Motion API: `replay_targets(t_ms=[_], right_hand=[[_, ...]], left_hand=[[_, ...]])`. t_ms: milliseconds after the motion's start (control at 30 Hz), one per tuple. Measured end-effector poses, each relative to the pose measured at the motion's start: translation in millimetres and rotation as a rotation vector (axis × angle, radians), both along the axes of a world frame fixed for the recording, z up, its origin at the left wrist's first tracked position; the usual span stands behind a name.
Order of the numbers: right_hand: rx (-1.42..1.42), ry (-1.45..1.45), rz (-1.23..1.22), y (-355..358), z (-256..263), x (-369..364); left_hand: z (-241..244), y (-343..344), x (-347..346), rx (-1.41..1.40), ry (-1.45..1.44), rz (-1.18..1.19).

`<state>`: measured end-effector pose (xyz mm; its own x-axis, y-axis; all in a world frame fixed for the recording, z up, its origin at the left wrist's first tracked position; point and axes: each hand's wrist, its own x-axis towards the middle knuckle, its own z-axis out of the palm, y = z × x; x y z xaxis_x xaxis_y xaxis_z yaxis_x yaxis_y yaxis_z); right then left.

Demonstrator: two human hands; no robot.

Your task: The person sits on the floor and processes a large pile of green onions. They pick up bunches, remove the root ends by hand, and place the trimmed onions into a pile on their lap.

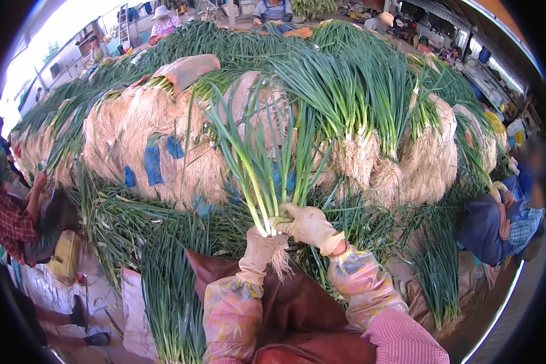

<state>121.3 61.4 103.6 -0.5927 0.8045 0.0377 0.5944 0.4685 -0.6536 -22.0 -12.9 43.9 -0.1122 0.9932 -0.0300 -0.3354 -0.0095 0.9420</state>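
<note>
My left hand (260, 249), in a pale rubber glove, is wrapped around the white lower ends of a small bunch of green onions (255, 182). Its leaves fan upward, and the pale stringy roots (280, 263) hang below my fist. My right hand (311, 226), gloved the same way, is curled against the right side of the stalks just above the left; its fingertips are partly hidden among them. Under both hands a dark red apron (295, 300) covers my lap. Cut and loose green leaves (227, 232) lie just beyond it.
Ahead rises a big heap of green onions (118, 132), roots facing me. Upright bunches (355, 95) lean on it at right. More onions (173, 291) lie by my left side. A person in a plaid shirt (9, 218) sits left, another in blue (496, 223) right.
</note>
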Motion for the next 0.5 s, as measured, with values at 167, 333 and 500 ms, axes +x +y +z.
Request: replay_targets(t_ms=[167, 333, 500], right_hand=[[0.419, 0.068, 0.053, -13, -25, 0], [-0.424, 0.572, -0.179, -67, 2, 38], [-0.803, 0.415, -0.094, -72, 14, 84]], left_hand=[[-10, -1, 3, 0.007, -0.013, 0.033], [8, -2, 9, -0.004, 0.028, -0.012], [1, -4, 4, -0.291, -0.33, 0.023]])
